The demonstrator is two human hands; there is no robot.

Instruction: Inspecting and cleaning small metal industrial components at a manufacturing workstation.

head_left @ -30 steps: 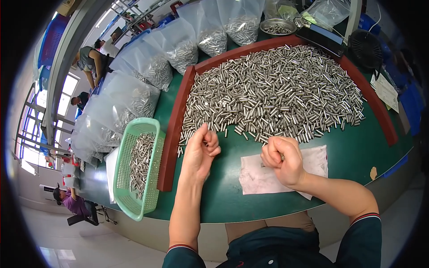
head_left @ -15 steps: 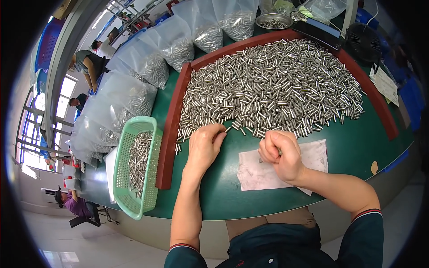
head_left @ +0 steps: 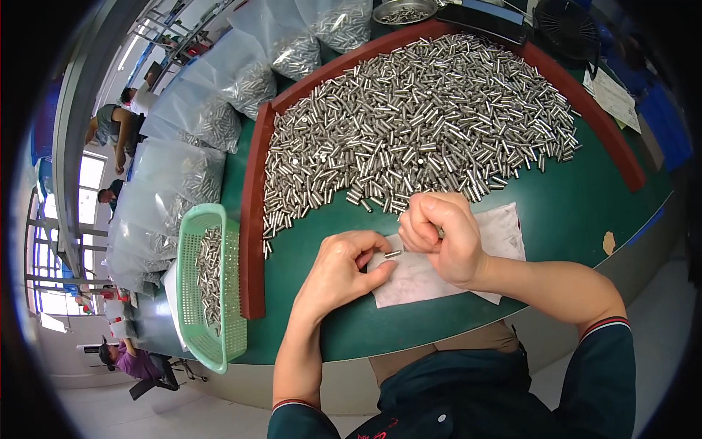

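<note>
A short shiny metal pin (head_left: 393, 254) shows at the thumb and forefinger of my left hand (head_left: 336, 274), which is shut on it. Beside it my right hand (head_left: 447, 238) is curled into a fist over the white cloth (head_left: 409, 284). A small bit of something shows inside that fist, too little to tell what it is. Beyond both hands a wide heap of metal pins (head_left: 417, 124) covers the green table (head_left: 292, 293).
A dark red border (head_left: 254, 234) frames the heap. Outside it at left stands a green plastic basket (head_left: 232, 285) with pins. Clear bags of pins (head_left: 245, 77) line the far left; a metal bowl (head_left: 402, 13), a black fan (head_left: 567, 29) and papers (head_left: 613, 99) lie beyond. Several people sit or stand further off.
My left hand has come back from the heap's near edge toward my right hand, bringing a pin. My right hand stays closed near the cloth. The whole view has shifted somewhat.
</note>
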